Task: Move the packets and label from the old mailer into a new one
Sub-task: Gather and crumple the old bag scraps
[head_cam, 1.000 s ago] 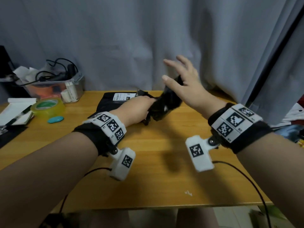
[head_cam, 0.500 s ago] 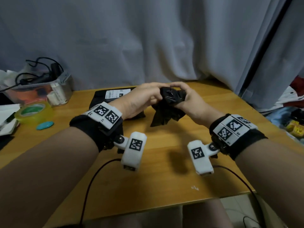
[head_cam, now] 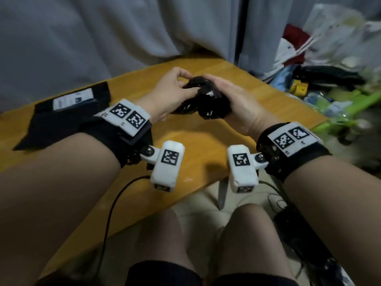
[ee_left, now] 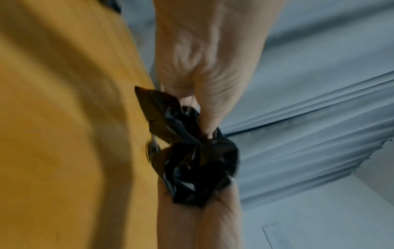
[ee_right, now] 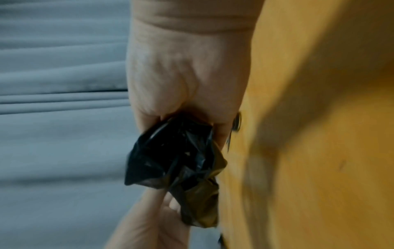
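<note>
Gripping crumpled black mailer (head_cam: 203,101), both hands (head_cam: 173,93) (head_cam: 233,100) | head only: labelled mailer (head_cam: 61,112)

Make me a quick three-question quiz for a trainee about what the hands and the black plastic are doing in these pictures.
1. True or false: the crumpled black plastic mailer lies flat on the yellow wooden table.
2. Which hands grip the crumpled black plastic mailer? A) left hand only B) right hand only C) both
3. Fill in: the flat black mailer with the white label lies on the table to the person's ____ of the hands.

Key
1. False; it is bunched up and held between the hands, above the table.
2. C
3. left
</note>
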Demonstrator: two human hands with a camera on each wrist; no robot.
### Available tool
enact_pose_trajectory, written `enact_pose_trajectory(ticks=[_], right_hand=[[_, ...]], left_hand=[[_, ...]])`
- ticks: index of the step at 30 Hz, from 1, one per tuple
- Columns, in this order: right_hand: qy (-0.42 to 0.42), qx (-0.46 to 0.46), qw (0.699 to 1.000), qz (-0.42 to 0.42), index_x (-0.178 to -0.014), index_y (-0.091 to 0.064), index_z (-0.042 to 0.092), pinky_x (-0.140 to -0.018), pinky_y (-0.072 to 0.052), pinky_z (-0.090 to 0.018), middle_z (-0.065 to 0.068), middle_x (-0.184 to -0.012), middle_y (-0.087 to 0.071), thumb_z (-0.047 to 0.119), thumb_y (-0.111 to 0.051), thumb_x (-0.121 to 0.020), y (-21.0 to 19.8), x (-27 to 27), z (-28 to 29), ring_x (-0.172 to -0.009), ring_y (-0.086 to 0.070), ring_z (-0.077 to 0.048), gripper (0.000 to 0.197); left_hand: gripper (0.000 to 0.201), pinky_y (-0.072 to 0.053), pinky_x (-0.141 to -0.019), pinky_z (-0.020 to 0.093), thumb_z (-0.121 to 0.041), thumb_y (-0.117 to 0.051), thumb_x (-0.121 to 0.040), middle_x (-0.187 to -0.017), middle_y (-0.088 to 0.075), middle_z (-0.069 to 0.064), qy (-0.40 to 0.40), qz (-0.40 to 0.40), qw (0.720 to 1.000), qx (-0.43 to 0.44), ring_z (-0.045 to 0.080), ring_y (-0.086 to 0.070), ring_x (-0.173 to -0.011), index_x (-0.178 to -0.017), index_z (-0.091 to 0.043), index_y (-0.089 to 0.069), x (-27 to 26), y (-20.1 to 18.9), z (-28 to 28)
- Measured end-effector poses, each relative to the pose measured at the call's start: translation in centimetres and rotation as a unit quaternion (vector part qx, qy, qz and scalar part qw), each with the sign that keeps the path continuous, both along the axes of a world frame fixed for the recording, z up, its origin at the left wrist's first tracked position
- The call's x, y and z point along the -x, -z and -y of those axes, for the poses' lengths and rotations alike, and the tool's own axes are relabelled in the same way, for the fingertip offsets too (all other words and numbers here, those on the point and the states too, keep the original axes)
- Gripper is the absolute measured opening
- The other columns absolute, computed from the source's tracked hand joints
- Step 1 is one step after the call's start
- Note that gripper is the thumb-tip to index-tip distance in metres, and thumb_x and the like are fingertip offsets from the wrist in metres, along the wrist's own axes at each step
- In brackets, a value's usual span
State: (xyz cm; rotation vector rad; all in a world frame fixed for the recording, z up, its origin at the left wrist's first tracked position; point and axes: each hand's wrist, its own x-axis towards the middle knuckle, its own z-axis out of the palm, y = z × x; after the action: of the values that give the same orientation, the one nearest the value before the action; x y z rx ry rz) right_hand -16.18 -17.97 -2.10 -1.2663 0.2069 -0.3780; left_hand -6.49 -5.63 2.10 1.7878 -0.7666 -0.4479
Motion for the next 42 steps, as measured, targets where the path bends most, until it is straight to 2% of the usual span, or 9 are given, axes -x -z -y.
enact_pose_trajectory(ticks=[3,6,11,17,21,26,30,37,42], right_hand=[[0.027,0.097,0.995,-0.007,-0.135,-0.046,0.025,-0.098,-0.048,-0.034,-0.007,-0.139,-0.05,0.037,-0.066,-0.079,0.9,5.3,3.6,-0.121,-0.055,-0.02,0.06],[0.059,0.096,0.994,0.013,-0.128,-0.049,0.02,-0.079,-0.056,-0.03,-0.01,-0.123,-0.057,0.024,-0.066,-0.076,1.5,10.1,7.1,-0.098,-0.065,-0.016,0.055],[0.186,0.145,0.971,-0.037,-0.114,-0.055,0.019,-0.075,-0.054,-0.028,-0.008,-0.112,-0.061,0.015,-0.069,-0.079,6.3,17.5,11.4,-0.094,-0.062,-0.015,0.038],[0.36,0.1,0.917,-0.141,-0.105,-0.042,0.02,-0.044,-0.052,-0.025,-0.004,-0.094,-0.058,0.004,-0.063,-0.087,13.1,25.0,14.5,-0.065,-0.063,-0.013,0.032],[0.401,0.138,0.876,-0.232,-0.089,-0.044,0.027,-0.061,-0.056,-0.035,-0.01,-0.104,-0.058,0.004,-0.065,-0.084,18.5,28.7,16.8,-0.086,-0.061,-0.026,0.032],[0.405,0.173,0.812,-0.383,-0.115,-0.051,0.021,-0.095,-0.029,-0.016,-0.005,-0.116,-0.034,0.013,-0.059,-0.083,27.7,32.0,17.3,-0.101,-0.041,-0.016,0.034],[0.479,0.124,0.758,-0.426,-0.135,-0.041,0.021,-0.113,-0.022,-0.026,-0.014,-0.146,-0.018,0.007,-0.049,-0.087,34.6,34.2,18.2,-0.133,-0.032,-0.028,0.051],[0.225,0.293,0.766,-0.526,-0.13,-0.053,0.024,-0.105,-0.036,-0.034,-0.012,-0.14,-0.044,0.013,-0.057,-0.082,42.6,30.8,16.7,-0.125,-0.046,-0.031,0.05],[0.134,0.309,0.697,-0.633,-0.124,-0.056,0.019,-0.094,-0.037,-0.039,-0.012,-0.129,-0.044,0.026,-0.051,-0.09,46.6,28.7,15.1,-0.117,-0.041,-0.034,0.035]], left_hand=[[0.017,-0.048,-0.045,0.017,-0.007,-0.063,-0.086,-0.077,-0.063,0.004,0.002,-0.021,0.999,0.046,0.006,-0.062,-0.054,-0.096,-0.015,-0.052,4.8,1.5,4.7],[0.018,-0.051,-0.053,0.016,0.001,-0.057,-0.087,-0.078,-0.063,0.005,0.032,-0.057,0.992,0.104,0.011,-0.061,-0.064,-0.086,-0.017,-0.055,9.4,3.1,8.8],[0.024,-0.047,-0.061,0.006,0.0,-0.047,-0.093,-0.093,-0.062,0.001,0.137,-0.077,0.986,0.048,0.005,-0.058,-0.079,-0.113,-0.006,-0.058,15.9,7.3,14.2],[0.029,-0.044,-0.082,0.008,-0.013,-0.05,-0.096,-0.113,-0.057,-0.003,0.238,-0.014,0.969,-0.059,0.004,-0.051,-0.101,-0.123,-0.009,-0.056,21.0,12.2,19.2],[0.031,-0.037,-0.086,0.016,-0.016,-0.051,-0.096,-0.12,-0.057,0.0,0.274,-0.018,0.95,-0.151,0.008,-0.051,-0.108,-0.126,-0.01,-0.054,22.9,16.8,22.0],[0.03,-0.037,-0.087,0.016,-0.013,-0.049,-0.096,-0.12,-0.058,0.007,0.247,-0.049,0.941,-0.225,0.011,-0.052,-0.105,-0.124,-0.007,-0.054,23.6,24.8,24.8],[0.031,-0.035,-0.075,0.008,-0.012,-0.047,-0.095,-0.12,-0.059,0.012,0.262,-0.054,0.923,-0.277,0.017,-0.054,-0.105,-0.125,-0.004,-0.054,24.0,31.0,26.1],[0.02,-0.04,-0.067,0.017,-0.013,-0.047,-0.093,-0.093,-0.057,-0.003,0.294,-0.067,0.893,-0.333,0.01,-0.051,-0.088,-0.107,-0.014,-0.061,24.0,36.5,28.4],[0.017,-0.046,-0.092,0.031,-0.02,-0.051,-0.091,-0.095,-0.06,-0.005,0.273,-0.096,0.889,-0.355,0.016,-0.057,-0.097,-0.104,-0.02,-0.062,23.2,40.4,29.3]])
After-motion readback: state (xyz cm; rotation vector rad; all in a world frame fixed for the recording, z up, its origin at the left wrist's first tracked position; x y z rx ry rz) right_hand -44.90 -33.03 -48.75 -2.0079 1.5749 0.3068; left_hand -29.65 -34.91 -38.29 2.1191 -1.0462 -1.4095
